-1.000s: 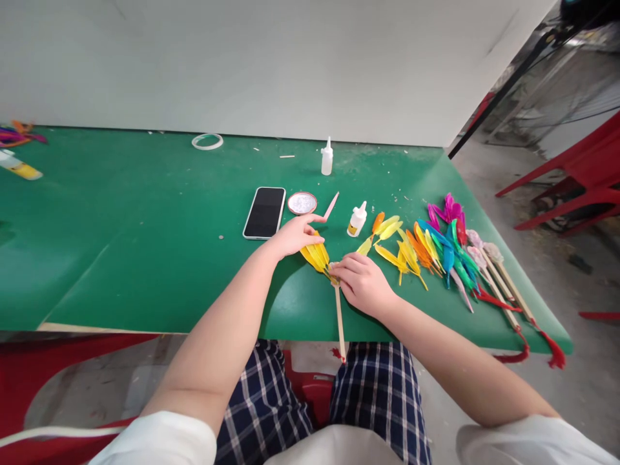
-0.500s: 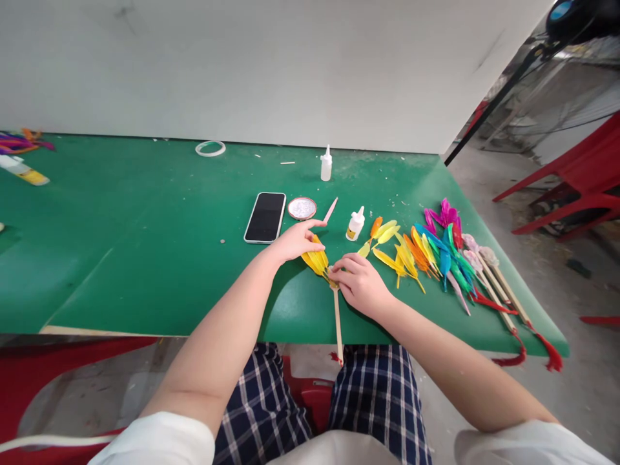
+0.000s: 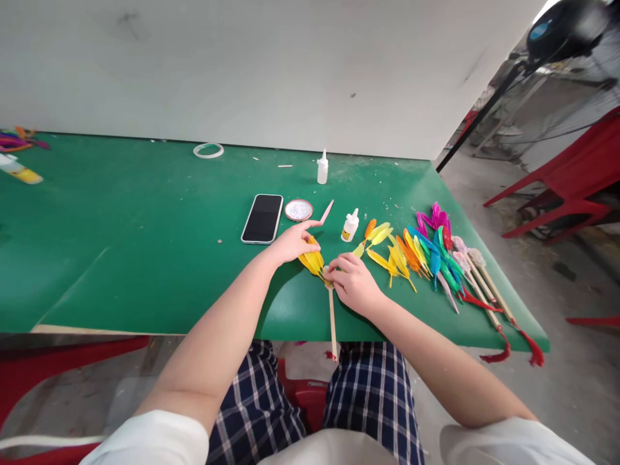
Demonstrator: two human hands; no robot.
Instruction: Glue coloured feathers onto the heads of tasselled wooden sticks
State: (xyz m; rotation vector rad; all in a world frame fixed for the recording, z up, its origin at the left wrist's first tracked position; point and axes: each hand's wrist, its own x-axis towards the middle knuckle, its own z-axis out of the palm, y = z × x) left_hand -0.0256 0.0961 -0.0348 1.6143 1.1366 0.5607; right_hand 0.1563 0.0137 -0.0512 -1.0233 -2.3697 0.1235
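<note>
Yellow feathers point(image 3: 312, 260) fan out at the upper end of a thin wooden stick point(image 3: 332, 323), which reaches past the table's front edge with a red tassel at its tip. My left hand point(image 3: 295, 242) holds these feathers between thumb and fingers, its index finger stretched forward. At the feathers' base, where they meet the stick's head, the fingers of my right hand point(image 3: 356, 281) are pinched together and partly hide the joint. Just beyond are a small glue bottle point(image 3: 349, 227), a round lid with white contents point(image 3: 298, 210) and a pale pink pointed tool point(image 3: 327, 212).
On the green table point(image 3: 145, 258) lie a phone point(image 3: 262, 219), loose yellow feathers point(image 3: 398, 258), blue and green feathers point(image 3: 438, 255), and sticks with red tassels point(image 3: 489, 281) at the right. A second bottle point(image 3: 322, 169) and a tape roll point(image 3: 208, 151) are near the wall.
The whole view has shifted slightly, so things sit a little further left. Both hands keep nearly the same grip on the feathers and stick.
</note>
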